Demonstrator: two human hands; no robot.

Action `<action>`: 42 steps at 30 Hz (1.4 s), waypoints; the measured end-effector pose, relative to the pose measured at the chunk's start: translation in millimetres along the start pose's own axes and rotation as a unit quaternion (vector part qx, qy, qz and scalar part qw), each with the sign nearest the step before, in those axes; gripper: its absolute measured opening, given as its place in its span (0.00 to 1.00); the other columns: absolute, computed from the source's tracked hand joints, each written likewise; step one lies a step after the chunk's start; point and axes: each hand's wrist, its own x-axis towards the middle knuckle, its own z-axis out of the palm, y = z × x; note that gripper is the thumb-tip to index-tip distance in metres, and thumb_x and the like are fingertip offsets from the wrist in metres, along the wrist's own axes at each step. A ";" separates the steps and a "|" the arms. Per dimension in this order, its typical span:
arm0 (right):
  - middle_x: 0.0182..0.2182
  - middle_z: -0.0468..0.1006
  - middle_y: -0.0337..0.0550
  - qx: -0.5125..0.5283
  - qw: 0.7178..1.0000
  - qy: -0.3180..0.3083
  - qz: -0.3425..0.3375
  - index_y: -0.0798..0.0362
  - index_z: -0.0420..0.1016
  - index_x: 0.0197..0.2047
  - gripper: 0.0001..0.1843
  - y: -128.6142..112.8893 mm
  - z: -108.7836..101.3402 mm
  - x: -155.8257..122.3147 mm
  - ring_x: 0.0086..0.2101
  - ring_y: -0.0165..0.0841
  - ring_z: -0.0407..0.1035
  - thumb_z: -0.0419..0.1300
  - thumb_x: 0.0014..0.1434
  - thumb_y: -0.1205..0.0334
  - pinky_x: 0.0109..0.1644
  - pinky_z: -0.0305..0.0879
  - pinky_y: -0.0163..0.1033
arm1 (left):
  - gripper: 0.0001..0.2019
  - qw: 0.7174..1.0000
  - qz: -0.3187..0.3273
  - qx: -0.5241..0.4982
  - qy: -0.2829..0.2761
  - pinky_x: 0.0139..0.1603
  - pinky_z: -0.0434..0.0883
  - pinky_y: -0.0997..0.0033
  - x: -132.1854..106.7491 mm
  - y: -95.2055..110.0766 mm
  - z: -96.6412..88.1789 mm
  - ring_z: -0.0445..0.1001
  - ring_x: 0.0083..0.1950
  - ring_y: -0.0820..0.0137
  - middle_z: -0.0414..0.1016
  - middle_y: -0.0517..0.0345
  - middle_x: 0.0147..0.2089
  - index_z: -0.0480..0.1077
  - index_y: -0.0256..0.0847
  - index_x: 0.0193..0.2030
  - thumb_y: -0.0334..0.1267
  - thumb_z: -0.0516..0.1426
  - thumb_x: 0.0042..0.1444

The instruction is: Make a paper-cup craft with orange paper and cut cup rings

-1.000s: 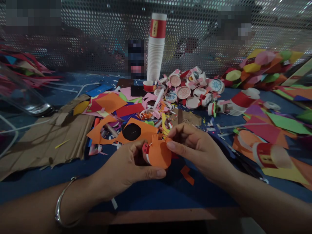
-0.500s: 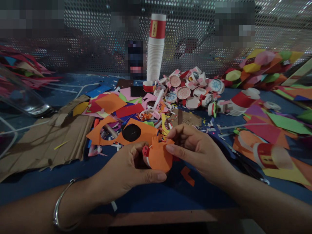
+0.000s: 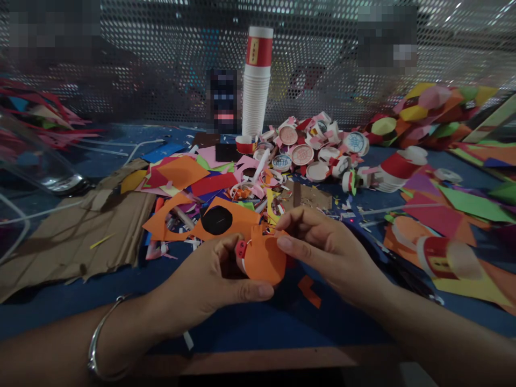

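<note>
My left hand [image 3: 201,282] grips a small craft with a round orange paper disc [image 3: 264,260] on its front, the thumb along the lower edge. A red piece with a drawn face [image 3: 241,248] pokes out at the disc's left, and a fringed orange tab stands at its top. Under the disc a white rim shows; the rest is hidden by my fingers. At the upper right edge of the disc, my right hand [image 3: 322,244] pinches a small bit of orange paper against it, thumb in front. An orange paper scrap [image 3: 309,292] lies below on the blue table.
Orange sheets with round holes [image 3: 242,217] and paper scraps lie beyond my hands. Cardboard [image 3: 80,236] is at left; a tall paper cup stack [image 3: 256,91] and a pile of cut cup bottoms [image 3: 302,154] stand behind. Scissors [image 3: 407,277] and a cup piece [image 3: 443,258] are at right.
My right thumb has shifted slightly right along the disc's upper edge, and the orange bit there now sits closer against the disc. My left hand keeps its grip.
</note>
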 end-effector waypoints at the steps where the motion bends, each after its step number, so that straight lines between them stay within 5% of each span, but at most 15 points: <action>1: 0.37 0.76 0.37 0.005 1.000 -0.002 0.004 0.50 0.75 0.45 0.10 0.0 0.1 -0.1 0.34 0.27 0.69 0.69 0.67 0.56 0.37 0.68 0.30 | 0.17 1.000 -0.002 -0.001 0.001 0.52 0.75 0.71 0.0 -0.1 -0.1 0.80 0.48 0.69 0.82 0.60 0.45 0.77 0.42 0.47 0.36 0.75 0.53; 20: 0.39 0.77 0.38 0.011 1.000 -0.007 -0.005 0.49 0.77 0.45 0.09 3.2 -1.7 1.6 0.39 0.28 0.73 0.69 0.68 0.55 0.43 0.71 0.31 | 0.18 0.999 -0.025 -0.033 0.000 0.48 0.75 0.74 -0.2 4.0 2.8 0.80 0.43 0.72 0.83 0.58 0.41 0.77 0.38 0.46 0.36 0.75 0.51; 29: 0.40 0.78 0.41 -0.045 0.999 -0.025 -0.015 0.49 0.75 0.47 0.13 0.4 -2.2 0.8 0.40 0.32 0.74 0.68 0.67 0.51 0.43 0.71 0.36 | 0.21 0.999 -0.038 -0.004 -0.028 0.52 0.77 0.65 0.1 -2.6 0.2 0.81 0.47 0.64 0.82 0.55 0.45 0.76 0.39 0.47 0.39 0.76 0.50; 42: 0.39 0.80 0.39 -0.026 0.998 -0.057 0.006 0.50 0.75 0.47 0.16 1.4 2.0 0.4 0.37 0.31 0.74 0.71 0.64 0.51 0.41 0.71 0.35 | 0.20 0.996 -0.049 0.007 -0.077 0.52 0.76 0.67 -1.2 -2.7 1.1 0.80 0.47 0.68 0.82 0.55 0.48 0.77 0.41 0.51 0.36 0.74 0.53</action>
